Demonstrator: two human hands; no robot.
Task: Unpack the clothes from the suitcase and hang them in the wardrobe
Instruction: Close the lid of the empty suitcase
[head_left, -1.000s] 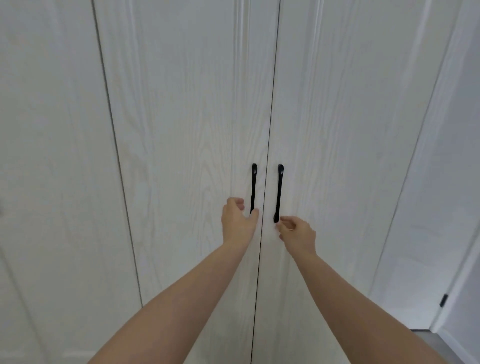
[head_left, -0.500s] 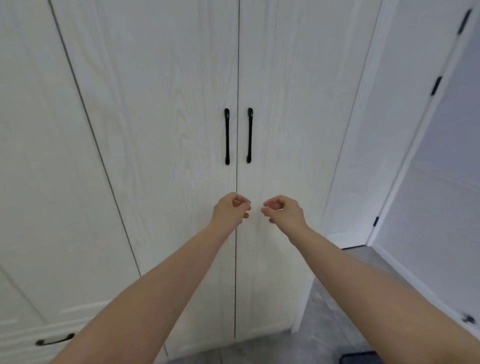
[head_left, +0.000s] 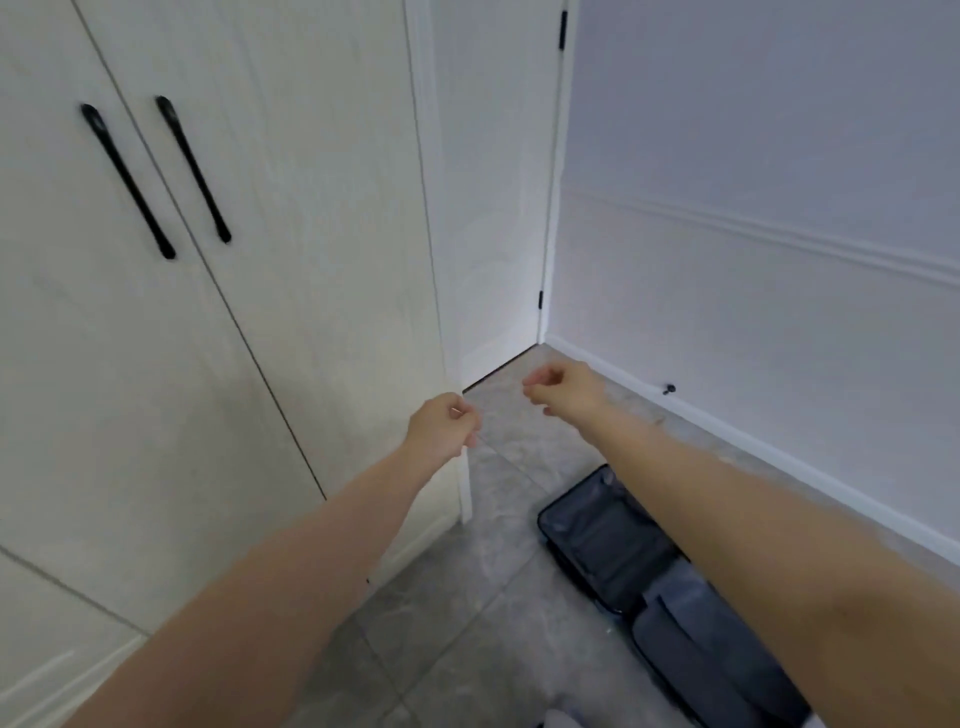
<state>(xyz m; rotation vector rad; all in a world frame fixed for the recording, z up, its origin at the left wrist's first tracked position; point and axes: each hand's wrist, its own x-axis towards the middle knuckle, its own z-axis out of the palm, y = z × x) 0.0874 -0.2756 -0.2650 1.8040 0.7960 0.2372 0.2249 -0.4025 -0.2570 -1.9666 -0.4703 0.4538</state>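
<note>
1. My left hand (head_left: 441, 423) is stretched out in front of me with its fingers curled loosely inward, holding nothing; it hangs in the air in front of the lower right corner of the wardrobe (head_left: 322, 218).
2. My right hand (head_left: 563, 387) is out too, just beside the left but apart from it, fingers loosely curled and thumb close to the fingertips, with nothing between them. It hovers over the grey floor (head_left: 467, 597).
3. The wardrobe stands to my left, its two pale wood-grain doors closed. Two long black handles, the left handle (head_left: 127, 179) and the right handle (head_left: 193, 169), sit side by side on either side of the seam between the doors, well above and to the left of both hands.
4. The suitcase (head_left: 608, 551) lies open on the floor at the lower right, below my right forearm, which covers part of it. Its dark lining shows; I cannot tell what clothes lie inside.
5. A white door (head_left: 498, 208) stands in the corner to the right of the wardrobe, and a pale wall (head_left: 753, 260) with a white skirting board runs along the right side.
</note>
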